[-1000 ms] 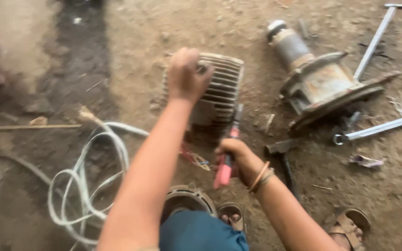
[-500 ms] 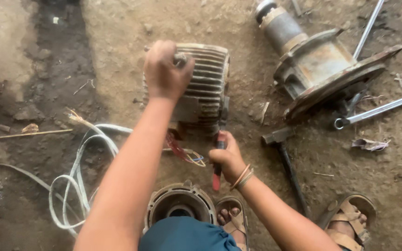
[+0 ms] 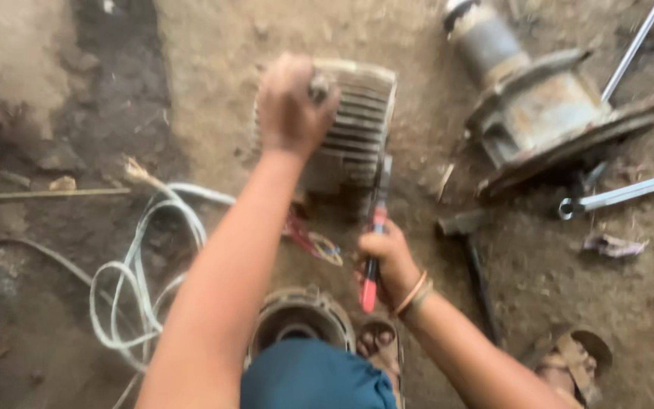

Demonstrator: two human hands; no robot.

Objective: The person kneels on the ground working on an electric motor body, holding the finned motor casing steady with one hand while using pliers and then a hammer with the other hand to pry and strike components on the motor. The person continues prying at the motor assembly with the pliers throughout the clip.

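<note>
A grey ribbed motor housing stands on the dirt floor. My left hand is closed on its top left edge. My right hand grips a red-handled screwdriver; its shaft points up against the housing's right side. Red and yellow wires trail from the housing's base. A round metal end cover lies close to me, partly hidden by my blue-clad knee.
A larger rusty motor part with a flange lies at upper right. A hammer, a ring spanner, a metal rod and a coiled white cable lie around. My sandalled feet are at the bottom.
The view has shifted, so everything sits slightly lower and left in the frame. My left hand stays on the housing; my right hand keeps the screwdriver against its right side.
</note>
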